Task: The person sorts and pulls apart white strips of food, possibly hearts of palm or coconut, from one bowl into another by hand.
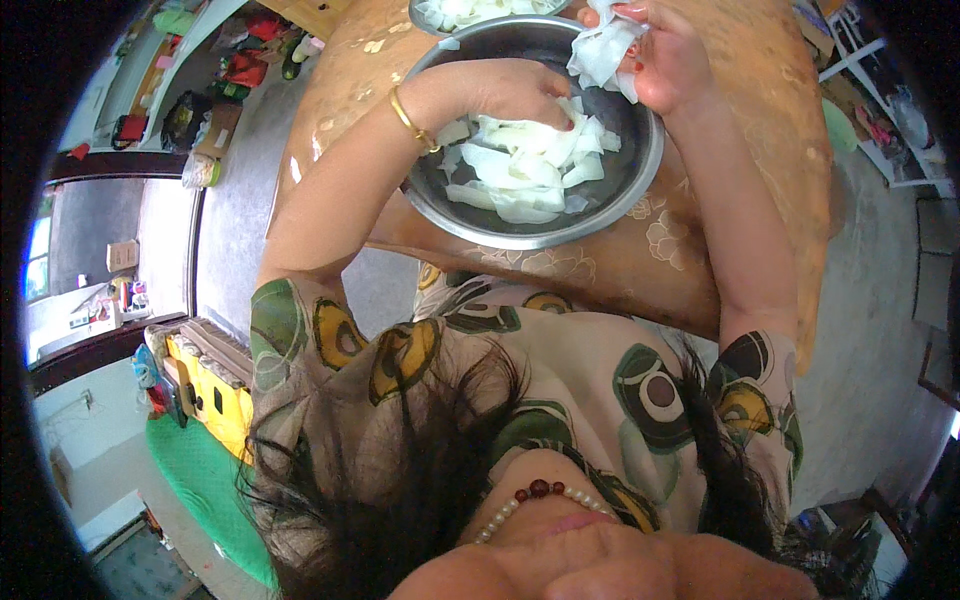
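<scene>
A wide metal bowl (pixel 534 241) stands on the patterned brown tablecloth, holding a loose heap of thin, pale, translucent strips (pixel 529 169). My left hand (pixel 521 94), with a gold-coloured bangle at the wrist, reaches over the bowl's left side. Its curled fingers touch the top of the heap; whether they grip any strips cannot be told. Above the bowl's upper right rim, my right hand (pixel 667 64) is raised, its fingers bent around a crumpled bunch of thin whitish sheets (pixel 604 52). Beyond the metal bowl, a second bowl (pixel 427 22) of similar pale strips is partly cut off by the picture's top.
The tablecloth (pixel 757 90) extends around both bowls, and its near edge hangs close to my lap. A small pale piece (pixel 448 44) lies on the metal bowl's upper left rim. White metal shelving (pixel 851 60) stands at right; bags and boxes (pixel 217 131) sit on the floor at left.
</scene>
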A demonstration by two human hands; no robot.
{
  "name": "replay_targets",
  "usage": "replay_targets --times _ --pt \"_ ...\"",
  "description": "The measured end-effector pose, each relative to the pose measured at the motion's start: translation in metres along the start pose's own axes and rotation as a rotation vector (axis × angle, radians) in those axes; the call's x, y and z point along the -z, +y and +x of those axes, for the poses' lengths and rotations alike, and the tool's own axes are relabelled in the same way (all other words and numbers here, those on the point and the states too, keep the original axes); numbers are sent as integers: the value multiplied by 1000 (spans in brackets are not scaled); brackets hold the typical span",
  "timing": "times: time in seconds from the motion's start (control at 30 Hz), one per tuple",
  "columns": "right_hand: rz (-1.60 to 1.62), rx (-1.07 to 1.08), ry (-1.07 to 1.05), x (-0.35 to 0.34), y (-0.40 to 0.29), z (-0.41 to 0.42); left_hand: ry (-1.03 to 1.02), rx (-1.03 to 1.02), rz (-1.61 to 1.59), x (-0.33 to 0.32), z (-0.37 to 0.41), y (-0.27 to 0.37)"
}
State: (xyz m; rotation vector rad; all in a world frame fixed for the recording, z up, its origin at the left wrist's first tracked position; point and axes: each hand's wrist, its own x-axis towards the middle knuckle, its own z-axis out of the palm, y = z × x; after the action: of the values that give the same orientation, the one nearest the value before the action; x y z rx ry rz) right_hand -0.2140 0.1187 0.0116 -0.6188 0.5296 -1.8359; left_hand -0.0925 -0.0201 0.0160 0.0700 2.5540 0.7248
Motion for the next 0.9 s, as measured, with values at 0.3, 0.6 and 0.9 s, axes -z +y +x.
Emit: replay_targets --times 0.3,0.6,0.9 --pt "-168 43 48 0 4 3 228 -309 98 -27 -69 16" --pt "-454 -2 67 -19 3 0 357 -241 39 -58 -131 51" --pt "-1557 6 -65 -36 20 28 576 -307 -104 -55 -149 40"
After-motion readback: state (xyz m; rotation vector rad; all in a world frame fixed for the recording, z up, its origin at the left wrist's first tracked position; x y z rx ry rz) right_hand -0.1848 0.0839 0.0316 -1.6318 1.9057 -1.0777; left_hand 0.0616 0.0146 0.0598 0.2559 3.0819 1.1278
